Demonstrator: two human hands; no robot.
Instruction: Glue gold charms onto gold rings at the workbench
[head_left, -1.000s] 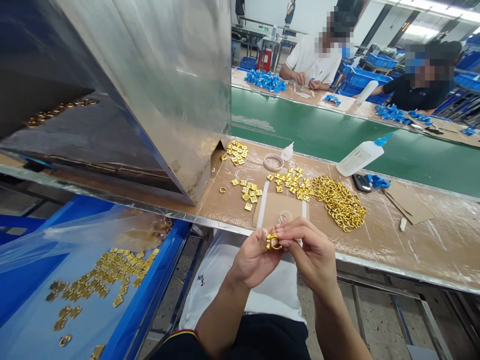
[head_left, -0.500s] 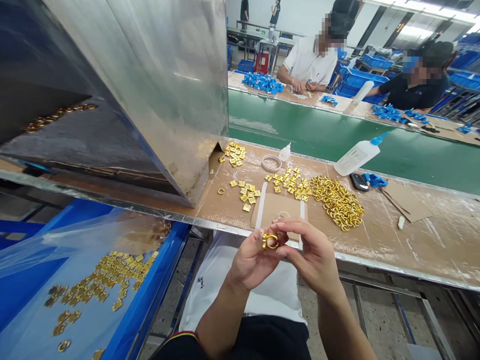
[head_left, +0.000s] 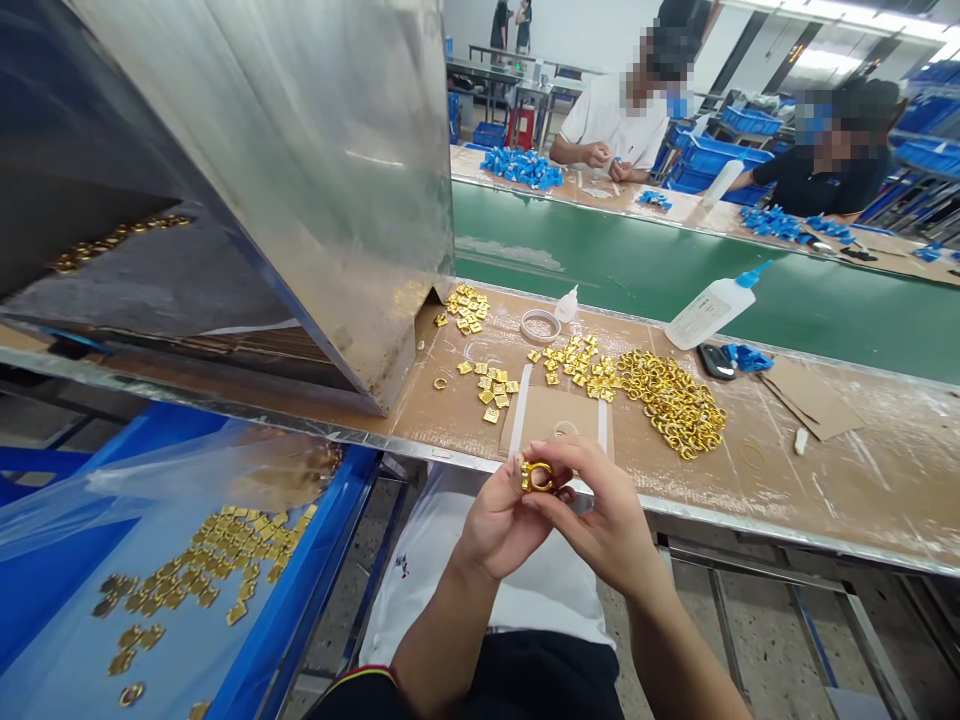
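Observation:
A gold ring (head_left: 538,467) with a flat top sits between my two hands, just in front of the bench edge. My left hand (head_left: 504,520) pinches its flat end between thumb and fingers. The fingertips of my right hand (head_left: 600,510) close on the ring's round band from the other side. Behind them a cardboard pad (head_left: 559,410) is taped down on the bench. A heap of gold rings (head_left: 671,400) lies right of the pad, and small square gold pieces (head_left: 577,362) are scattered behind and left of it.
A metal hood (head_left: 360,200) rises on the left. Below it, a blue bin (head_left: 270,610) holds gold pieces on plastic film. Glue bottle (head_left: 712,312), tape roll (head_left: 540,326) and small dropper bottle (head_left: 568,304) stand near the green conveyor (head_left: 637,265). Two co-workers (head_left: 619,125) sit across.
My right hand has moved left and closed in on the ring, its fingers now against the band. My left hand keeps its hold.

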